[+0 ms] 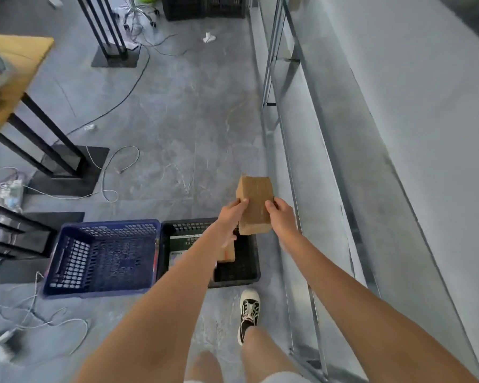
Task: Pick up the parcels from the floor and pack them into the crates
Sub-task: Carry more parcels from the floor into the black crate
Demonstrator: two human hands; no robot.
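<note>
A brown cardboard parcel (255, 200) is held up in front of me, above the far right corner of a black crate (246, 275). My left hand (231, 214) grips its left side and my right hand (281, 217) grips its right side. The black crate sits on the floor and holds a green-and-white box (181, 241) and a small brown parcel (228, 254), both partly hidden by my left forearm. A blue crate (67, 272) stands to the left, touching the black one, and shows nothing inside.
A metal shelf frame (291, 167) runs along the wall on the right. Table legs on black base plates (67, 172) stand to the left, with loose cables (114, 172) across the grey floor. Another black crate (202, 6) sits far back. My right shoe (248, 313) is next to the black crate.
</note>
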